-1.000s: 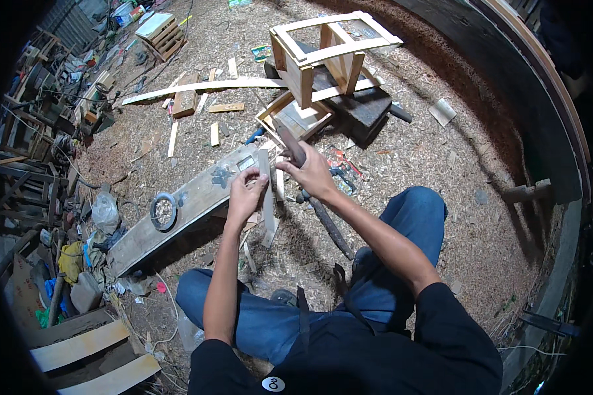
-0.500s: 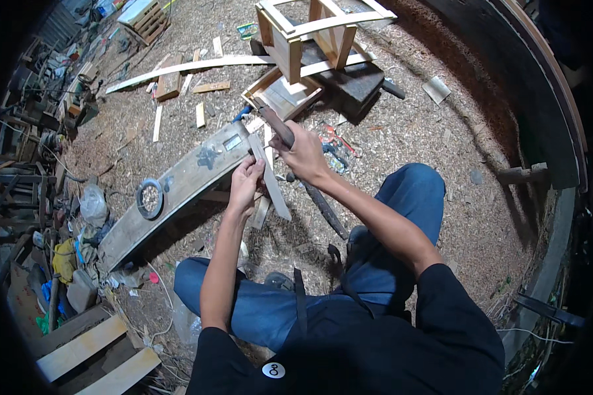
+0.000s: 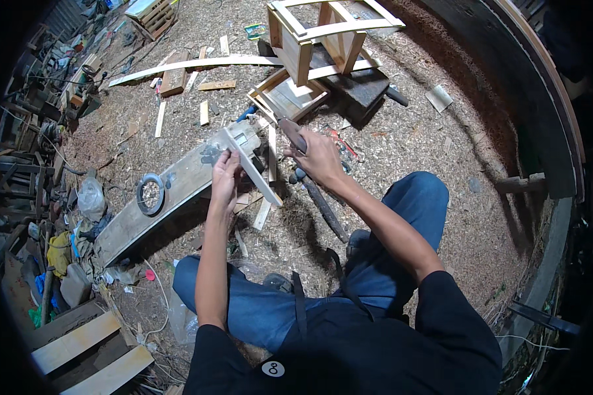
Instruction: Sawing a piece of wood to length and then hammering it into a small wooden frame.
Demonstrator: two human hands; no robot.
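My left hand point(image 3: 225, 176) grips a thin, flat wooden slat point(image 3: 260, 176) by its edge, fingers closed round it. The slat slants across the near end of a long, worn plank point(image 3: 184, 164), its lower end sticking out past the plank. To the right, my right hand point(image 3: 317, 157) is wrapped round a tool with a brown wooden handle point(image 3: 292, 134). The tool points up and away from me, apart from the slat; its far end is narrow and its kind is unclear. A grey ring point(image 3: 150, 195), like a tape roll, lies on the plank.
Ahead stands a small wooden frame point(image 3: 304, 62) on a dark block point(image 3: 359, 99), with a shallow wooden tray point(image 3: 290, 95) beside it. A dark stick point(image 3: 324, 212) and a red-handled tool point(image 3: 344, 142) lie on the shavings. Clutter lines the left; a curved wall rises right.
My left hand has moved left with the slat, which now crosses over the plank's end. The right hand and its tool have shifted slightly right and down, away from the slat.
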